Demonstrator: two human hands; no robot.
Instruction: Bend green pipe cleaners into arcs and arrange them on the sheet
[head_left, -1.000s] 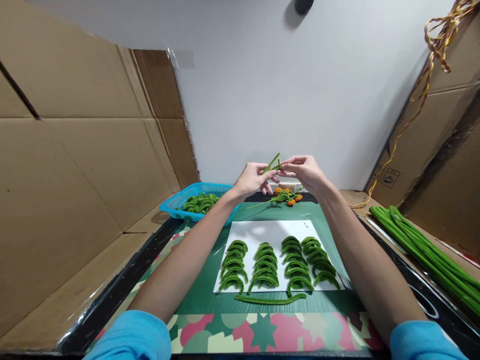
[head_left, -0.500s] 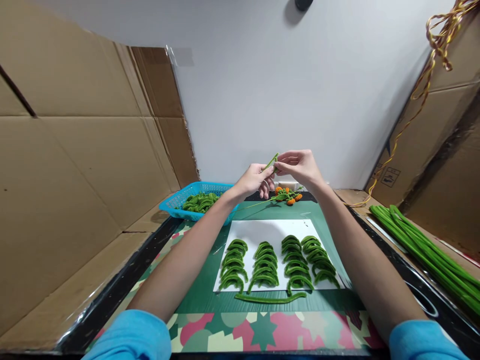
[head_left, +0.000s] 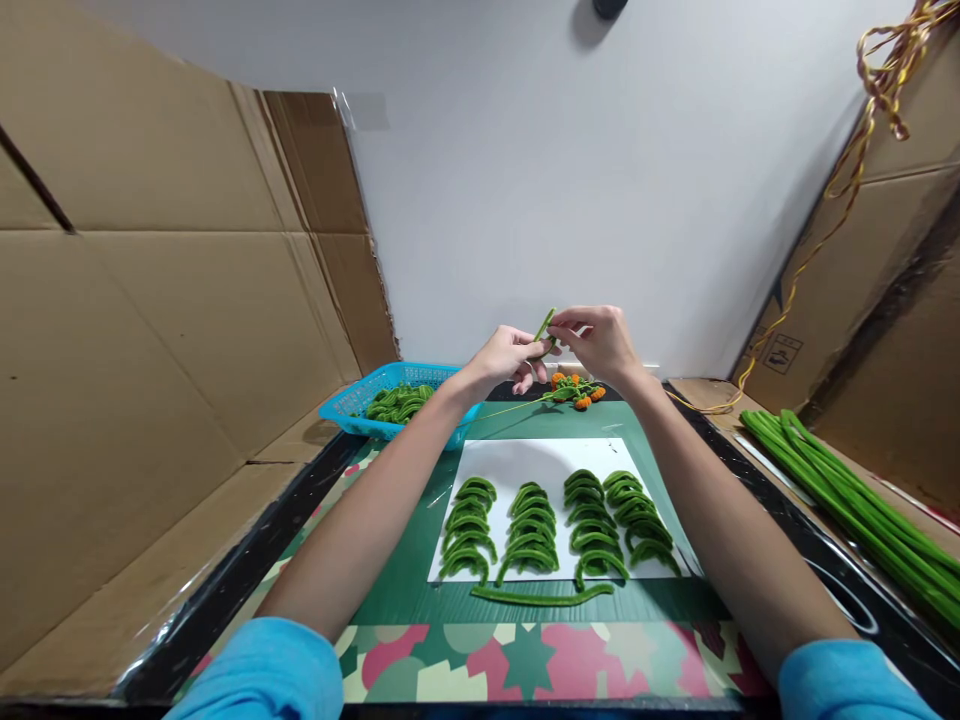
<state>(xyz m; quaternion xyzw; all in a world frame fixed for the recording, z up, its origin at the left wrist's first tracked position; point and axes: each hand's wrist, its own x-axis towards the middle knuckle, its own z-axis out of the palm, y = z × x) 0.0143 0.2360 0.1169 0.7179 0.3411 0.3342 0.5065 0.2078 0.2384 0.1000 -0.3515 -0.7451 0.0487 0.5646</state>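
Observation:
A short green pipe cleaner is pinched between both hands above the far side of the table. My left hand grips it with thumb and fingers closed. From the right, the fingertips of my right hand close on it near its bend. Below lies a white sheet bearing several columns of curved green pipe cleaner pieces. One nearly straight green pipe cleaner rests along the sheet's near edge. Behind the hands sits a pipe cleaner flower spray with orange heads and a thin stem.
A blue basket at the back left holds more green pieces. Long green pipe cleaners lie in a bundle at the right. Cardboard panels flank the green mat, and a twisted yellow cord hangs on the right.
My right hand has shifted slightly down and left. The held pipe cleaner's free end now stands steeper, and both hands still hold it. Things on the table have stayed put.

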